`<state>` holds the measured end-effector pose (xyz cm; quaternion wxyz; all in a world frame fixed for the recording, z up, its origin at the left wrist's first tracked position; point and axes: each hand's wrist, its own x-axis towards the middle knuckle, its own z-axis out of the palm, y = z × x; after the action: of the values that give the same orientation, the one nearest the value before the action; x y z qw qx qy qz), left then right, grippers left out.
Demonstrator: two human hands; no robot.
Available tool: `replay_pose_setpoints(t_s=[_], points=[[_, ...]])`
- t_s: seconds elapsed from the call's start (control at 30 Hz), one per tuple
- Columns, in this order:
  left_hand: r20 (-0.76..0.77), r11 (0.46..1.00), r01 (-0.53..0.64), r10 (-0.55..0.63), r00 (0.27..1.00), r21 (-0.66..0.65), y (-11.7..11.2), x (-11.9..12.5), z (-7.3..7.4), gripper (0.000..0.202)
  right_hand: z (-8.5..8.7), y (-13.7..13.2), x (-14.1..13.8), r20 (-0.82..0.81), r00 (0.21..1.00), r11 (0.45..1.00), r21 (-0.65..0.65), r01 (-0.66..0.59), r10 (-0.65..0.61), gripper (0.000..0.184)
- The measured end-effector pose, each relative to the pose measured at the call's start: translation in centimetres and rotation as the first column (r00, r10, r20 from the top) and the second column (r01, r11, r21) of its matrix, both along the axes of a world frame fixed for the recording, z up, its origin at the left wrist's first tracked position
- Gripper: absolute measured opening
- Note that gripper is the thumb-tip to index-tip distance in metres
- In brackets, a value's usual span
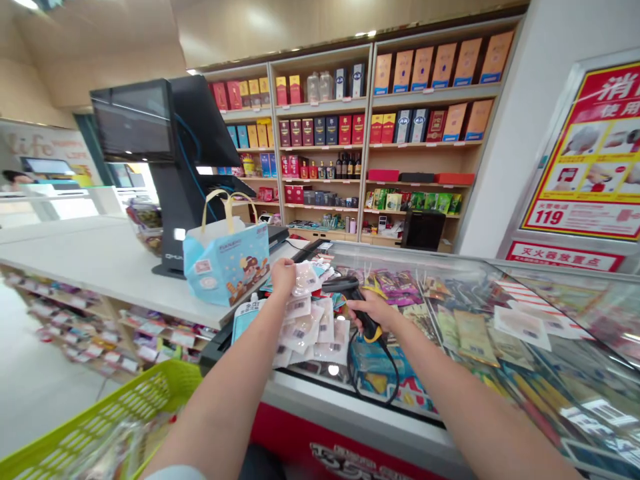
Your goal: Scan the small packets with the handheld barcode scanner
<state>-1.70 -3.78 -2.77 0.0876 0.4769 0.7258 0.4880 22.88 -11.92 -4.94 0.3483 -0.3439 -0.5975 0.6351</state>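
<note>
My right hand (371, 311) is wrapped round the grip of a black and yellow barcode scanner (345, 287), its head turned left. With closed fingers my left hand (284, 275) pinches a small clear-and-white packet (305, 279) just in front of the scanner head. Below it, a loose pile of similar white packets (307, 330) with barcodes lies on the glass counter. A light blue packet (246, 316) sits at the pile's left edge. The scanner's black cable (398, 373) loops down over the glass.
A blue paper bag (225, 263) stands upright on the white counter (100, 250), beside a black cash register screen (133, 123). A green basket (165, 383) holding packaged goods is at lower left. Boxed goods fill the back shelves (320, 150). More white packets (523, 325) lie on the glass at right.
</note>
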Motion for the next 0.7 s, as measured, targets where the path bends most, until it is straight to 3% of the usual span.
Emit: replay_pose_setpoints(t_s=[0.17, 0.27, 0.37, 0.53, 0.7], points=[[-0.14, 0.992, -0.017, -0.001, 0.99, -0.122, -0.4, 0.2, 0.2, 0.03, -0.5, 0.2, 0.6, -0.013, 1.0, 0.999, -0.032, 0.019, -0.02, 0.043], [-0.246, 0.998, -0.056, 0.052, 0.968, -0.009, -0.9, 1.2, 0.8, 0.022, -0.6, 0.2, 1.9, -0.049, 0.997, 0.998, -0.027, 0.053, -0.054, 0.043], [-0.303, 0.993, -0.025, 0.06, 0.951, 0.119, -1.1, 3.4, 1.5, 0.021, -0.4, 0.0, 4.1, -0.053, 0.991, 0.992, -0.03, 0.122, -0.124, 0.041], [-0.355, 0.961, 0.24, -0.177, 0.918, 0.139, -0.8, 11.8, 0.8, 0.021, -0.5, -0.9, 10.0, -0.092, 0.946, 0.95, -0.034, 0.309, -0.311, 0.04], [-0.321, 0.842, 0.535, -0.527, 0.787, -0.071, -1.6, 23.9, -2.4, 0.012, -0.9, -3.1, 17.5, -0.151, 0.842, 0.854, -0.039, 0.518, -0.518, 0.039]])
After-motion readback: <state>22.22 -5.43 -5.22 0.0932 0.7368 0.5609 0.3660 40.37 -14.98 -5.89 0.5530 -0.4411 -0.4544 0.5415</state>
